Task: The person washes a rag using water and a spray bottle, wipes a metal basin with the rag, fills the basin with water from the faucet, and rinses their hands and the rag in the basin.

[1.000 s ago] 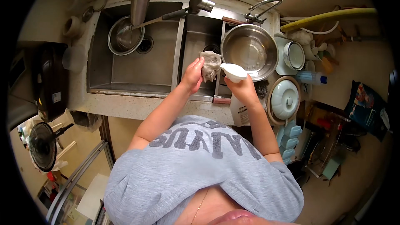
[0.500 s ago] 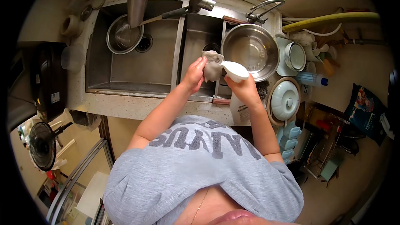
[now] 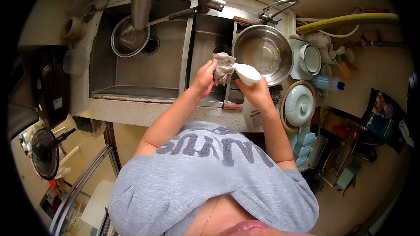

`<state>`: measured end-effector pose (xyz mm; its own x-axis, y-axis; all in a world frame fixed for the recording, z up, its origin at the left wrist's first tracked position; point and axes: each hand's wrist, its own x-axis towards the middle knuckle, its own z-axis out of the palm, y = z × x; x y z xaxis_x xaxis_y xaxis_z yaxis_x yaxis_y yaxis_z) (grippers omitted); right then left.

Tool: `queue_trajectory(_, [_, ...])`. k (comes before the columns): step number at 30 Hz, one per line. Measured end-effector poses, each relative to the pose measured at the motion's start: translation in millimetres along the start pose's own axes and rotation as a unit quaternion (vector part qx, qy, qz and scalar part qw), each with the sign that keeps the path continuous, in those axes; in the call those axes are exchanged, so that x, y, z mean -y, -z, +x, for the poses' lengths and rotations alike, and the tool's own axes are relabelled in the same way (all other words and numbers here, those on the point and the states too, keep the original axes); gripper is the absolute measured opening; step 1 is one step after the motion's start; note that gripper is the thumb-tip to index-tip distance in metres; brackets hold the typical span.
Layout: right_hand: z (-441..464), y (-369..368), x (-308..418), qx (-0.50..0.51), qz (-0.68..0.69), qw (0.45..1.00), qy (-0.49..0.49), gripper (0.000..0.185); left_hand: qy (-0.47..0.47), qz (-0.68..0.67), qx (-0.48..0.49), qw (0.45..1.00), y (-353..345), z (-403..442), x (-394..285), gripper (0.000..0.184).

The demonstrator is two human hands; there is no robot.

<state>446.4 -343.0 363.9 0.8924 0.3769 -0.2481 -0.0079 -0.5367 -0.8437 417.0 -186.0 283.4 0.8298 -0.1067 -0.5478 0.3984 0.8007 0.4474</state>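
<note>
My left hand (image 3: 204, 78) grips a crumpled, wet-looking greyish-beige cloth (image 3: 224, 69) over the narrow right sink basin. Just right of it, my right hand (image 3: 256, 91) is closed around the white pump head (image 3: 248, 74) of a pump bottle. The pump's nozzle points left and meets the edge of the cloth. Below the hand, the pale bottle body (image 3: 251, 116) stands at the counter's front edge, partly hidden by my wrist.
A metal bowl with a strainer (image 3: 130, 39) sits in the large left basin (image 3: 148, 72). A big steel pot (image 3: 263, 54) stands right of the narrow basin. The faucet (image 3: 209, 2) rises behind. A lidded pale-green pot (image 3: 299, 105) and stacked bowls (image 3: 309, 59) are at the right.
The cloth has shifted shape slightly in my left hand and its folds show more. Both hands stay in nearly the same place.
</note>
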Motion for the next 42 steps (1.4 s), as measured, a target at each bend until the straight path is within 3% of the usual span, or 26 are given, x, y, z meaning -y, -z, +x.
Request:
queue_trajectory(4, [0, 3, 4, -0.008, -0.027, 1.0, -0.002, 0.027, -0.013, -0.003, 0.005, 1.0, -1, 0, -3, 0.03])
queue_trajectory(10, [-3, 13, 8, -0.02, 0.037, 0.998, -0.046, 0.03, -0.027, -0.02, 0.011, 0.999, 11, 13, -1, 0.029])
queue_trajectory(13, [-9, 48, 32, -0.109, 0.192, 0.975, -0.025, 0.026, -0.028, -0.024, 0.002, 0.999, 13, 12, -7, 0.029])
queue_trajectory(14, [-9, 69, 50, -0.128, 0.169, 0.976, -0.05, 0.024, -0.026, -0.027, -0.016, 0.999, 20, 17, -6, 0.03])
queue_trajectory(15, [-7, 89, 60, -0.161, 0.105, 0.981, -0.018, 0.023, -0.031, -0.028, -0.02, 0.999, 23, 19, -7, 0.03])
queue_trajectory(18, [11, 135, 72, -0.321, 0.15, 0.933, 0.063, 0.025, -0.041, -0.024, -0.031, 0.998, 28, 23, -12, 0.031])
queue_trajectory(19, [24, 143, 86, -0.339, 0.164, 0.919, 0.119, 0.025, -0.044, -0.022, -0.035, 0.998, 28, 23, -13, 0.031])
queue_trajectory(24, [120, 190, 79, -0.452, 0.165, 0.849, 0.22, 0.028, -0.048, -0.02, -0.043, 0.998, 26, 24, -16, 0.032])
queue_trajectory(32, [245, 223, 60, -0.388, 0.106, 0.867, 0.295, 0.031, -0.046, -0.012, -0.068, 0.997, 43, 31, -13, 0.033])
queue_trajectory(35, [275, 207, 74, -0.362, 0.172, 0.859, 0.318, 0.017, -0.042, -0.016, -0.08, 0.996, 42, 32, -12, 0.033])
queue_trajectory(38, [319, 220, 55, -0.399, -0.03, 0.883, 0.245, 0.029, -0.045, -0.028, -0.099, 0.994, 38, 33, -12, 0.034])
queue_trajectory(39, [341, 225, 41, -0.407, 0.01, 0.868, 0.284, 0.028, -0.045, -0.022, -0.101, 0.994, 37, 32, -13, 0.034])
queue_trajectory(42, [361, 219, 47, -0.385, 0.189, 0.866, 0.258, 0.02, -0.057, -0.026, -0.09, 0.994, 41, 32, -14, 0.035])
